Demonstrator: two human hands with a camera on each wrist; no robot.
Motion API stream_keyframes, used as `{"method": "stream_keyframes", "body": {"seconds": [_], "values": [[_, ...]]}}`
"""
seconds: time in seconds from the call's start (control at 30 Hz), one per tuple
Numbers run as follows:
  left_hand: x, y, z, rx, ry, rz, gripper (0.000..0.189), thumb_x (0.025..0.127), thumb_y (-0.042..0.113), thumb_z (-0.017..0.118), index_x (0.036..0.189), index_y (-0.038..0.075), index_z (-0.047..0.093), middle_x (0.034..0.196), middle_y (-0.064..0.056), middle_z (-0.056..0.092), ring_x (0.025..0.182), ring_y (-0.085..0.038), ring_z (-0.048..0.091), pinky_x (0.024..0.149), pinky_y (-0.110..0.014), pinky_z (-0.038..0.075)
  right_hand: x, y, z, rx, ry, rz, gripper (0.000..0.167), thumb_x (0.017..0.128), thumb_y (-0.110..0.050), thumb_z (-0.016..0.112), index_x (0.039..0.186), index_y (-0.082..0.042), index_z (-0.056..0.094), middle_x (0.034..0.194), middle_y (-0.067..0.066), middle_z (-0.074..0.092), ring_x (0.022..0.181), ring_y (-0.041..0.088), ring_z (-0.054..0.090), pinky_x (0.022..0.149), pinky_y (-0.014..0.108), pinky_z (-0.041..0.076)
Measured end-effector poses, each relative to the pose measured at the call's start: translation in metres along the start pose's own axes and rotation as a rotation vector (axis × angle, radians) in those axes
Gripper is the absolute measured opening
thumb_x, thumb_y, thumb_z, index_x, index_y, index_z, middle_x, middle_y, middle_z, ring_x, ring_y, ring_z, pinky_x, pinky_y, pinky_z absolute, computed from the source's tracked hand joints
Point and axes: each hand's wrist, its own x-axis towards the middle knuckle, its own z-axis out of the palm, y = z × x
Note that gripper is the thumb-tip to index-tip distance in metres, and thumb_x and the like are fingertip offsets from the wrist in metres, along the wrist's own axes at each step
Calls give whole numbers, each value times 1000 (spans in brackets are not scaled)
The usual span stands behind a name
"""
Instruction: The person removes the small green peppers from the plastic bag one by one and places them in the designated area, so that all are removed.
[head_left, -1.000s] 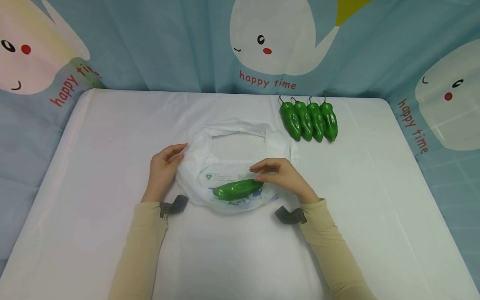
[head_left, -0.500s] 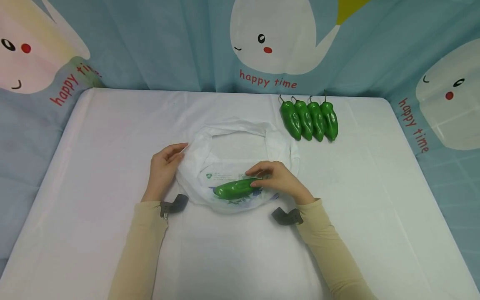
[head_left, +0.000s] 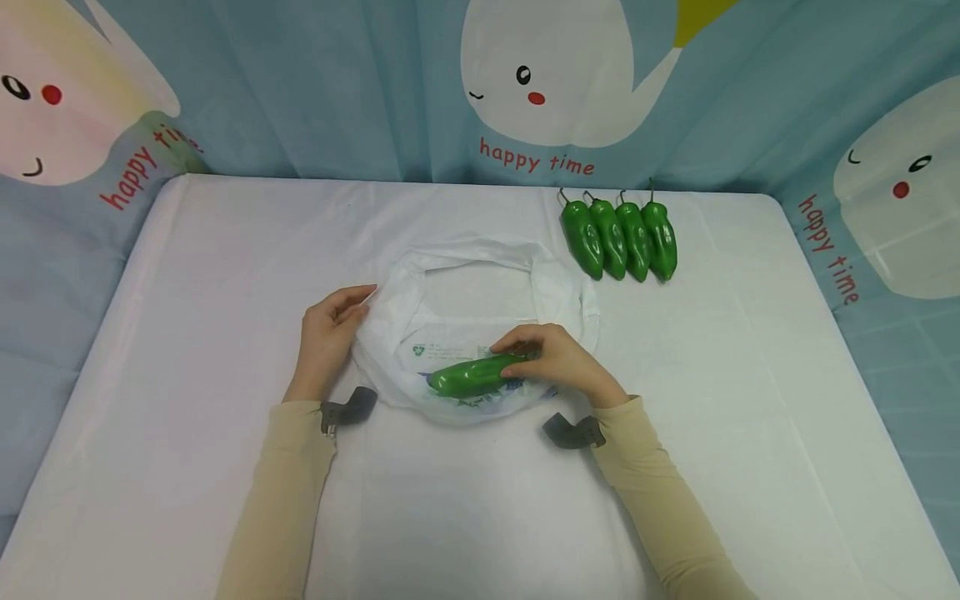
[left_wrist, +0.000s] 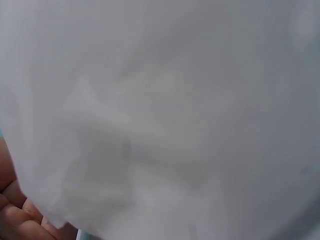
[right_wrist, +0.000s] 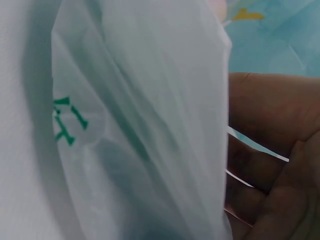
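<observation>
A white plastic bag (head_left: 393,312) lies with its mouth spread wide in the middle of the table. Inside its near part, over the green and blue print, is a long green chili pepper (head_left: 467,379). My right hand (head_left: 561,362) holds the pepper's right end, thumb on the near side and fingers beyond. At the bag's left edge, my left hand (head_left: 327,337) pinches the plastic. The left wrist view is mostly filled by the bag (left_wrist: 165,120), with curled fingers (left_wrist: 30,220) at its lower left corner. In the right wrist view, the bag wall (right_wrist: 145,125) hides the pepper and the fingertips.
Several green chili peppers (head_left: 607,237) lie side by side at the table's back, right of the bag. A white cloth covers the table (head_left: 750,400). Blue curtains (head_left: 360,100) with whale prints hang behind and along both sides.
My right hand has moved slightly left and down, and its thumb and fingers have come round the pepper's right end. The left hand and the bag stay about the same.
</observation>
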Motion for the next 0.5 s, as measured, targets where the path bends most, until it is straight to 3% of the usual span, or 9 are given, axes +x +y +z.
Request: {"method": "stream_keyframes", "body": {"seconds": [0.5], "values": [[0,1,0,5,-3,6,28,94,5,56,122,4,63,123,-13,60,112,-24,59,88,-19,49,0,0,-1,-46,-36,30,33,75,-10,80,106,-6,70,105,2,68,100,15,61,89,33,49]]}}
